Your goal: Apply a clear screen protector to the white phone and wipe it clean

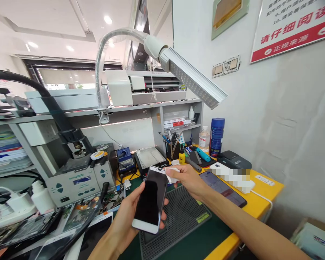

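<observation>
A white-framed smartphone (pixel 151 200) with a dark screen lies tilted in my left hand (pixel 128 211), whose thumb and fingers wrap around its sides. My right hand (pixel 188 177) pinches a folded white wipe (pixel 172 174) against the phone's top right corner. Beneath both hands a dark perforated mat (pixel 178 216) rests on a green work surface. Just right of my right hand lies another phone (pixel 223 193) with its screen lit.
A soldering station (pixel 79 182), loose circuit boards (pixel 83 213) and several phones crowd the left. Behind stand a pen holder (pixel 172 148), a yellow bottle (pixel 181 157) and a blue can (pixel 217 137). A lamp (pixel 193 77) hangs overhead. A white wall (pixel 281 144) bounds the right.
</observation>
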The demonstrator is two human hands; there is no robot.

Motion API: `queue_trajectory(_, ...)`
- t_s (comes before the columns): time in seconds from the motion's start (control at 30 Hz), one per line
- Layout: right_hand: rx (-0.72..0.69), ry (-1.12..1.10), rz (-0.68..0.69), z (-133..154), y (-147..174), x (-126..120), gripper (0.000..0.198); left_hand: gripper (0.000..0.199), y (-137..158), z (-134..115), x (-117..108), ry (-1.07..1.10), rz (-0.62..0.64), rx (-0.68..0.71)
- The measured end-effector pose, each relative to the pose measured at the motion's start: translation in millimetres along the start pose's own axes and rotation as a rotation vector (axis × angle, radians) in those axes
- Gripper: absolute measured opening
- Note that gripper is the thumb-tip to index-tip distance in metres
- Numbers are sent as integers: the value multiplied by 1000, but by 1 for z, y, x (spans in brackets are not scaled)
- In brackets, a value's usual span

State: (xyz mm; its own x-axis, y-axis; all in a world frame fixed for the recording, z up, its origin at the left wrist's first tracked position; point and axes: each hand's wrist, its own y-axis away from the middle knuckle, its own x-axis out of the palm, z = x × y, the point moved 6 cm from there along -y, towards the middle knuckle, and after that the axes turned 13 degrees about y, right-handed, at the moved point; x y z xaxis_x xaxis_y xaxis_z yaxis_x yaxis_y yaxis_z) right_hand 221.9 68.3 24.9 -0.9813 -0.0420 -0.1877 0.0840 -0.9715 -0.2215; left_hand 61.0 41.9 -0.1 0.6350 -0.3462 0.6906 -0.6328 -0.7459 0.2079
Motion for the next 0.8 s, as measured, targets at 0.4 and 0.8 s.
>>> queue_trajectory(0.4, 177, -158, 117, -21, -1, 13, 36, 54, 11, -12, -17, -189, -95, -136)
queue_trajectory(0.8, 291, -121, 166, -42, -4, 28, 44, 64, 15, 0, -20, -368, -44, -298)
